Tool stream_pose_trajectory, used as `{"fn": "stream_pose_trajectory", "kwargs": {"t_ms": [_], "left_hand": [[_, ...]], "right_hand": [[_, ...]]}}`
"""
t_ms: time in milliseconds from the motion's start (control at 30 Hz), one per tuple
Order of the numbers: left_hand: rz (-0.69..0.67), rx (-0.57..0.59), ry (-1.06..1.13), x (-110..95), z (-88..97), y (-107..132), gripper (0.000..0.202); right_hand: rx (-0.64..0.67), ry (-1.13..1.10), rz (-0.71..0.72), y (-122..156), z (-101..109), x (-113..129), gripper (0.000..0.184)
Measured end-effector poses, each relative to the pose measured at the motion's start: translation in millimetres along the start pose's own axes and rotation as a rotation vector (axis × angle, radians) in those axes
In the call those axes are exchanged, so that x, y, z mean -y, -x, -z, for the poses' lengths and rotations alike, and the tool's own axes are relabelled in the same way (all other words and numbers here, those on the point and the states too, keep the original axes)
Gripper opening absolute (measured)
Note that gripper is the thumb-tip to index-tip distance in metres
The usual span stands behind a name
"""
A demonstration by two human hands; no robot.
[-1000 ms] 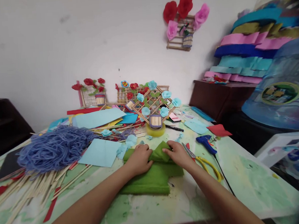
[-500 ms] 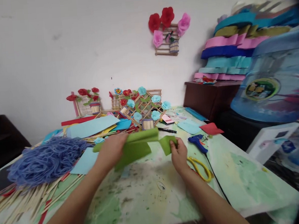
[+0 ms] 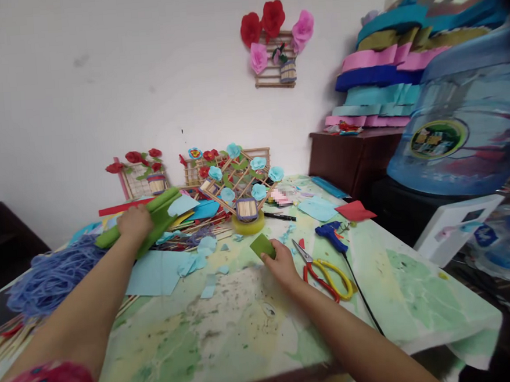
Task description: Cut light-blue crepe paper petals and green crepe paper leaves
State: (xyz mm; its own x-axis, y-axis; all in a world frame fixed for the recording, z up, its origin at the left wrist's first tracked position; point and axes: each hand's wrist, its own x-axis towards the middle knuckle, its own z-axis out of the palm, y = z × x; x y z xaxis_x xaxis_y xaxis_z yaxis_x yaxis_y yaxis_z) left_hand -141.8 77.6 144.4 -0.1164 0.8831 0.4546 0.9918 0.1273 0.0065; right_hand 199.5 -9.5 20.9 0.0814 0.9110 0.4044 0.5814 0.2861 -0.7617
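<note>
My left hand (image 3: 136, 225) is closed around a folded roll of green crepe paper (image 3: 163, 212), over the pile of paper sheets at the left. Between the thumb and fingers of my right hand (image 3: 281, 262) is a small green paper piece (image 3: 262, 246), held just above the table. Scissors (image 3: 326, 273) with red and yellow handles lie beside that hand, blades pointing away. Farther right rests a blue glue gun (image 3: 333, 235) with a black cord. Light blue paper scraps (image 3: 208, 288) are scattered between my hands.
A stick lattice (image 3: 244, 183) with blue paper flowers stands at the back by a yellow tape roll (image 3: 248, 223). Blue-purple cord (image 3: 55, 277) is heaped at left near thin sticks. A large water bottle (image 3: 454, 113) and stacked crepe paper (image 3: 378, 77) stand right.
My left hand has moved left and away with the green roll, uncovering the scraps and tape roll. My right hand has drawn slightly left with its small green piece, and the scissors show fully.
</note>
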Motion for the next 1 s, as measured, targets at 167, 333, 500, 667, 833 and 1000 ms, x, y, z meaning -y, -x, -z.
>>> {"fn": "stream_pose_trajectory", "kwargs": {"t_ms": [167,333,500,667,833,1000], "left_hand": [[-0.183,0.024,0.066,-45.5,-12.5,16.4,0.046],[-0.852,0.122,0.295,-105.4,-13.1,100.8,0.046],[-1.011,0.272,0.219,-128.0,-16.0,171.5,0.019],[-0.96,0.253,0.248,-132.3,-30.4,210.5,0.034],[-0.867,0.427,0.325,-126.7,-31.3,212.1,0.054],[-0.701,0.523,0.403,-106.8,-53.1,168.5,0.055]], "right_hand": [[0.081,0.01,0.061,1.0,-5.8,-7.0,0.009],[0.263,0.028,0.253,10.9,-2.9,-6.5,0.028],[0.399,0.065,0.34,12.9,2.1,-6.0,0.032],[0.43,0.098,0.334,12.1,1.2,-1.8,0.025],[0.414,0.09,0.293,10.3,-0.5,-4.0,0.022],[0.382,0.068,0.237,7.3,-2.0,-10.8,0.028]]}}
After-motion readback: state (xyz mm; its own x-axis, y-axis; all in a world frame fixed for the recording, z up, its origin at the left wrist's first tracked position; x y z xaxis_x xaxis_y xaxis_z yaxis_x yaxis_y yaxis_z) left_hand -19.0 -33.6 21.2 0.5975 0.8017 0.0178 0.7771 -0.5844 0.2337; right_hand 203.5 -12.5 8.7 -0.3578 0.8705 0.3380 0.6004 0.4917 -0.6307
